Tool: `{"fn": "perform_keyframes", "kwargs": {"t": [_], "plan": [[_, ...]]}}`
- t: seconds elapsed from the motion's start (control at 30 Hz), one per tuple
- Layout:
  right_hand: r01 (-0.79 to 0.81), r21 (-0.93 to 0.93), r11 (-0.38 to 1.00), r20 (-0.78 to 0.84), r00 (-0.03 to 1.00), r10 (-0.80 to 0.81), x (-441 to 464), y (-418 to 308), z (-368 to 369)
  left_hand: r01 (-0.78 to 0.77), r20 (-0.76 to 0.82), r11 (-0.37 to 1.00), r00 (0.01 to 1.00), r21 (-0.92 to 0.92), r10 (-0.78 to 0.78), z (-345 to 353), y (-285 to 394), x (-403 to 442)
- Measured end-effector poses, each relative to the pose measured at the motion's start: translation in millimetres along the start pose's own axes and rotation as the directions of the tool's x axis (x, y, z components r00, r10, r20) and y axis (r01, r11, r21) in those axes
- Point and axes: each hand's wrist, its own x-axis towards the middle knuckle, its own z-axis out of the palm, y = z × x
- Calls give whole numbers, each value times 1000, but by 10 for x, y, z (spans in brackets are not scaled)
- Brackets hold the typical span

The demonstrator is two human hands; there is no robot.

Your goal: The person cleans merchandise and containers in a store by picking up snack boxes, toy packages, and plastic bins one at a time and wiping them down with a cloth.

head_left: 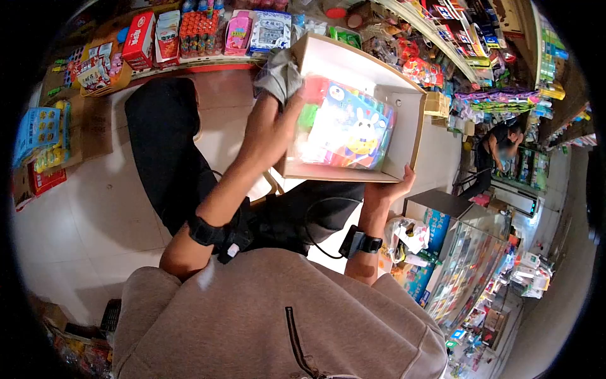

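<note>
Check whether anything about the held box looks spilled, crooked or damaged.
Nothing looks clearly spilled or broken. The open box is held tilted between the left hand and right hand, with its colourful packets inside. Glare whitens part of them, so I can't rule out damage there.

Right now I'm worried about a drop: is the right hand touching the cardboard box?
Touching. The head view shows the right hand at the near right corner of the cardboard box, fingers against its outside.
</note>
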Motion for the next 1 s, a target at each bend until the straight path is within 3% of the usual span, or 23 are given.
{"fn": "perform_keyframes", "kwargs": {"t": [0.1,0.17,0.23,0.3,0.43,0.77,0.83,0.87,0.9,0.97,1.0], "plan": [[-49,6,999,-29,998,50,43,-61,61,-122,1,992,992,35,122,88,53,-181],[-81,-3,997,-59,995,81,113,-80,27,-72,64,997,996,34,69,98,282,-344],[-186,22,982,29,982,186,257,-105,-130,-238,115,960,968,150,222,132,309,-482],[-198,-11,980,19,980,198,302,-139,-201,-350,211,916,927,196,310,115,393,-543],[-235,23,972,30,972,235,376,-207,-263,-395,381,877,882,274,279,80,479,-661],[-251,85,964,18,968,251,500,-300,-419,-486,411,814,845,319,343,-114,427,-833],[-265,36,964,-30,963,266,436,-366,-308,-34,318,997,948,69,10,-248,409,-882],[-264,57,963,-48,963,267,389,-386,-256,325,129,942,941,-78,-314,-280,373,-874],[-262,59,963,-53,963,265,401,-393,-290,603,-3,748,778,-277,-628,-323,326,-845],[-227,66,972,-105,967,233,453,-402,-372,651,272,340,653,-679,-707,-624,262,-598],[-214,63,975,-76,973,218,435,-416,-387,634,322,251,646,-731,-692,-714,246,-523]]}}
